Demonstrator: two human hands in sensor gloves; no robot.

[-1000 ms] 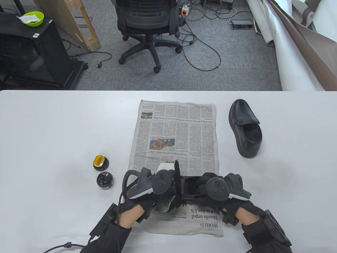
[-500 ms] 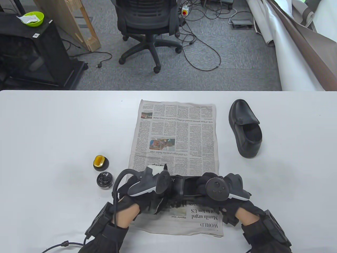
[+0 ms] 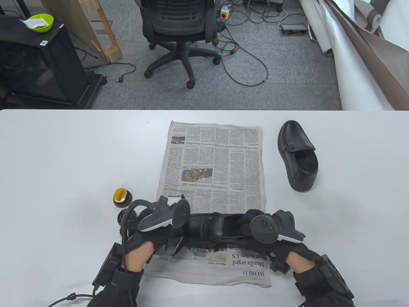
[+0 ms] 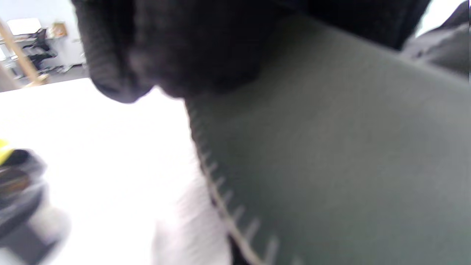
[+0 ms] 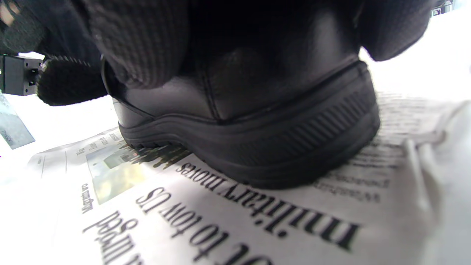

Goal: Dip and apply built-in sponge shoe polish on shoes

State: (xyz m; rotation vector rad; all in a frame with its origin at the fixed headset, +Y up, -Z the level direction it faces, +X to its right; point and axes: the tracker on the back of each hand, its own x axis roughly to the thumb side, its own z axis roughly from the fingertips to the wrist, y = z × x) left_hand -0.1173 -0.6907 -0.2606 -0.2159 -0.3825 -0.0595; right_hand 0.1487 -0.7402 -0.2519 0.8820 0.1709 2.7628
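With the right hand (image 3: 255, 225) gripping a black shoe (image 3: 207, 225) on the newspaper (image 3: 214, 153), the left hand (image 3: 159, 230) clutched a cloth (image 4: 331, 147) beside it; a stray smear could soil the table (image 3: 64, 160).

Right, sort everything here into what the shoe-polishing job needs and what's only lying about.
For the job:
black leather shoe on the newspaper, steadied by the right hand
second black leather shoe
round black polish tin
yellow-topped lid
grey cloth in the left hand
spread newspaper sheet

Lying about:
black office chair
green bowl
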